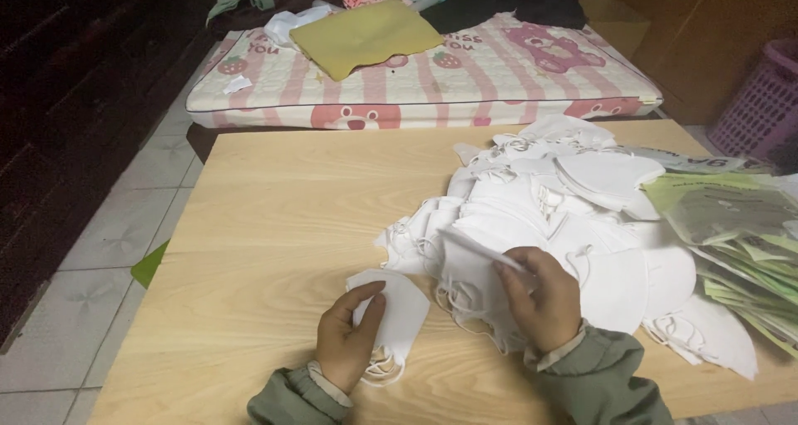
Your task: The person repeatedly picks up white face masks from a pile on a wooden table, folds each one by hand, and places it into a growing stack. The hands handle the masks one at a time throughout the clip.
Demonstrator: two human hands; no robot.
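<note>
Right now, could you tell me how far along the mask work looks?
Done: hard to tell; no filled packets are clearly visible. In hand: the left hand holds one folded white mask, and the right hand reaches into the mask pile. Left: that large loose pile, plus the stack of green packets.

grey-green jacket sleeves (611, 375) with pale inner cuffs, bare fingers (371, 296)

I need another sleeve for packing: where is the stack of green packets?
In the head view, the stack of green packets lies at the wooden table's right edge, beside the pile of white masks.
</note>
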